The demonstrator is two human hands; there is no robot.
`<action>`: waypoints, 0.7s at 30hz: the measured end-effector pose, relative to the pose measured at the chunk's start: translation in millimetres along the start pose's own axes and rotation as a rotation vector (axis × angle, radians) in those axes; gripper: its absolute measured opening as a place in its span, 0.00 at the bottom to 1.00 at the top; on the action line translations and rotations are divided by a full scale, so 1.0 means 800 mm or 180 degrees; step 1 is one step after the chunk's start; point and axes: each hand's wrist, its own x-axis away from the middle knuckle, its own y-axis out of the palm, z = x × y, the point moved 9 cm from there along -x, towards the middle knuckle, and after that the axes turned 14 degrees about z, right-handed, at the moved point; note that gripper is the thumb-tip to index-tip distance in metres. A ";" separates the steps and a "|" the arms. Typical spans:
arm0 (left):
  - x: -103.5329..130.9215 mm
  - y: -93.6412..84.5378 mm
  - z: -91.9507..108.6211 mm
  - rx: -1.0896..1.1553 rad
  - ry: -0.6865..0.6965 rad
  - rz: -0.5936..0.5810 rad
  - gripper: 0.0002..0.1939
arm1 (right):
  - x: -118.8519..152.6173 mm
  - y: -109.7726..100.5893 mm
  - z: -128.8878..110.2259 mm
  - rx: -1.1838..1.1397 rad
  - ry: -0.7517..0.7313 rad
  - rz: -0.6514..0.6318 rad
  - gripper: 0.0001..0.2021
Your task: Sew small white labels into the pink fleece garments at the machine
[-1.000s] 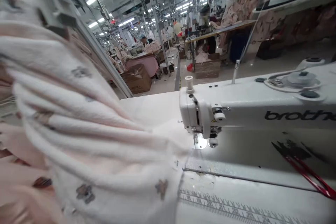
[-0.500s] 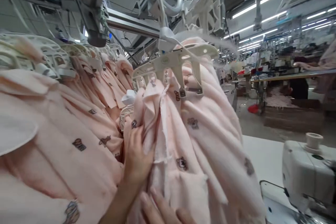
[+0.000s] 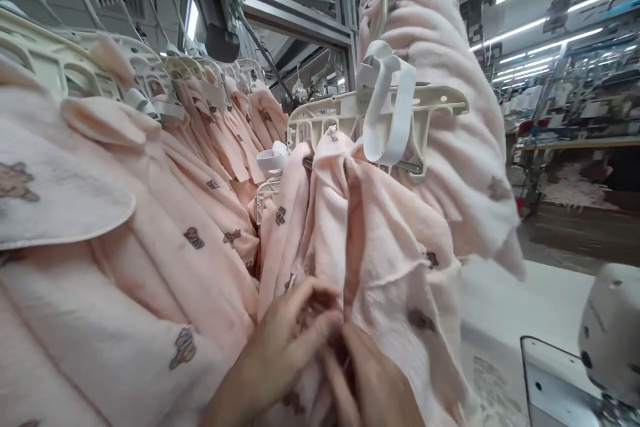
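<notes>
A pale pink fleece garment (image 3: 390, 227) with small bear prints hangs in front of me from a cream plastic hanger (image 3: 443, 99). Low on its front, my left hand (image 3: 280, 340) has its fingers curled in a pinch on the fabric. Close against it, my right hand (image 3: 380, 380) also grips the cloth, its fingers partly blurred and hidden between the two hands. A dark fold runs down the garment just above my fingertips. A looped white strap (image 3: 390, 107) dangles over the hanger.
More pink garments (image 3: 150, 227) hang in a row at the left. Behind the hanger, another bunched pink piece (image 3: 440, 47) hangs at upper right. A white sewing machine (image 3: 613, 333) stands on a white table (image 3: 540, 300) at lower right. Metal rails (image 3: 300, 17) run overhead.
My hands have come together low on the garment, which is now turned and shows a dark fold. The bunched pink piece behind has separated to the upper right. A white strap loop now shows.
</notes>
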 end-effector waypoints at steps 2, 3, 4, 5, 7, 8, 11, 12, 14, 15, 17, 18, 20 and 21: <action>0.001 -0.025 -0.033 0.0007 0.0008 0.1057 0.16 | 0.005 0.019 0.012 -0.0213 0.0258 -0.0183 0.13; 0.002 -0.038 -0.050 -0.0088 0.0055 0.1530 0.19 | 0.006 0.023 0.019 -0.0267 0.0323 -0.0214 0.13; 0.003 -0.045 -0.064 -0.0224 0.0102 0.1765 0.20 | 0.007 0.023 0.024 -0.0292 0.0373 -0.0220 0.13; 0.002 -0.045 -0.076 -0.0358 0.0142 0.1756 0.20 | 0.008 0.021 0.029 -0.0295 0.0423 -0.0220 0.13; 0.000 -0.034 -0.086 -0.0479 0.0126 0.1331 0.13 | 0.013 0.016 0.033 -0.0294 0.0524 -0.0214 0.12; 0.002 -0.030 -0.084 -0.0460 0.0090 0.1122 0.12 | 0.015 0.014 0.033 -0.0297 0.0563 -0.0196 0.11; 0.009 -0.039 -0.054 -0.0421 0.0079 0.1141 0.13 | 0.018 0.019 0.031 -0.0292 0.0636 -0.0208 0.14; 0.010 -0.042 -0.045 -0.0434 0.0092 0.1207 0.12 | 0.016 0.025 0.032 -0.0289 0.0684 -0.0248 0.15; 0.009 -0.041 -0.038 -0.0484 0.0092 0.1271 0.12 | 0.010 0.040 0.030 -0.0327 0.0802 -0.0382 0.11; 0.009 -0.037 -0.042 -0.0507 0.0056 0.1261 0.12 | 0.006 0.045 0.025 -0.0407 0.0823 -0.0448 0.09; 0.010 -0.021 -0.056 -0.0475 -0.0037 0.1085 0.14 | -0.003 0.046 0.008 -0.0670 0.0716 -0.0545 0.10; 0.012 -0.013 -0.062 -0.0433 -0.0048 0.0943 0.14 | -0.006 0.039 -0.001 -0.0846 0.0668 -0.0571 0.11; 0.017 -0.007 -0.066 -0.0291 -0.0029 0.0701 0.15 | -0.006 0.010 -0.007 -0.1281 0.0721 -0.0539 0.12; 0.017 -0.016 -0.062 -0.0152 -0.0053 0.0726 0.15 | -0.003 -0.013 -0.002 -0.1467 0.0810 -0.0466 0.12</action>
